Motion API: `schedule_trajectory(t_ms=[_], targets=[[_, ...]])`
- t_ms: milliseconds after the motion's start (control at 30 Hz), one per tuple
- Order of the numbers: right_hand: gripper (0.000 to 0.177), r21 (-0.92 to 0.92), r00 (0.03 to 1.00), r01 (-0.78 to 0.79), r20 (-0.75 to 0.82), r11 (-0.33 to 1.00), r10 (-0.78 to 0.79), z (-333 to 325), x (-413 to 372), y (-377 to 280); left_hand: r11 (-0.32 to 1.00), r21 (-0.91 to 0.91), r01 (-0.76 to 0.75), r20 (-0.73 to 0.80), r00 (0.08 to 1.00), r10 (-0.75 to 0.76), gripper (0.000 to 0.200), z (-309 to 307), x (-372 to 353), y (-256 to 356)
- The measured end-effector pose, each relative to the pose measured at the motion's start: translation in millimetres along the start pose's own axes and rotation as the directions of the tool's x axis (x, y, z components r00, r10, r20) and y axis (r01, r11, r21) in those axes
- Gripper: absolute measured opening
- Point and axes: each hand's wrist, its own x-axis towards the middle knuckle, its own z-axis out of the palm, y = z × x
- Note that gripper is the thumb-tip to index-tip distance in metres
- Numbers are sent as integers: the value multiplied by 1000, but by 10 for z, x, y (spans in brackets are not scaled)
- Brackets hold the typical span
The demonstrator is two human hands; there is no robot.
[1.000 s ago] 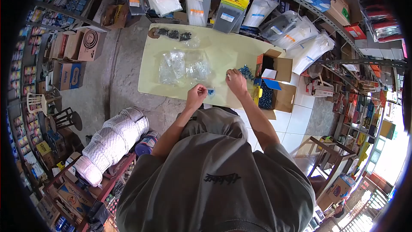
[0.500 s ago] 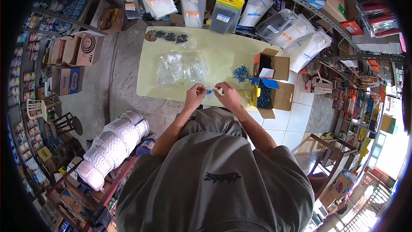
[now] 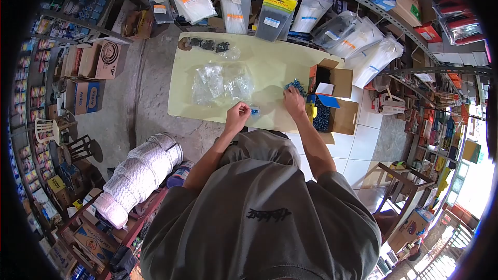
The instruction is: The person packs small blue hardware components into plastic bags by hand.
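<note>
My left hand (image 3: 239,114) is closed in a pinch on the edge of a small clear plastic bag (image 3: 257,110) at the table's near edge. Small blue pieces that look like screws show inside the bag. My right hand (image 3: 294,102) is at a loose pile of small blue screws (image 3: 296,83) on the right of the table. Its fingers are curled together onto the pile, and the fingertips are partly hidden among the pieces.
Clear plastic bags (image 3: 223,82) lie mid-table on the pale yellow table (image 3: 181,103). Dark packets (image 3: 208,44) sit at the back left. Open cartons (image 3: 343,115) with dark blue pieces stand at the right edge. Packs of cable ties (image 3: 276,15) hang behind.
My right hand has left the small bag beside my left hand and moved right and away from me to the blue pile. My left hand has stayed at the bag.
</note>
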Motion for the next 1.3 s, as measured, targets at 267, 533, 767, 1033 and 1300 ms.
schedule_trajectory(t_ms=[267,533,767,1033,1300], targets=[[15,628,985,174,-104,759,-140,-548,-209,-816,998,-37,46,16,999,-45,11,18,46,-19],[23,740,993,72,9,669,-116,-493,-379,-985,998,-48,44,13,999,-44,10,35,60,46],[24,497,978,-192,25,846,207,-165,-64,-281,1000,3,-1,-8,1000,1,10,40,56,7],[22,133,988,-153,14,979,153,-106,148,-86,999,-28,20,6,1000,-20,8,26,50,32],[17,253,985,-164,-11,953,173,-357,97,-320,1000,-25,13,5,1000,-13,8,10,43,43]])
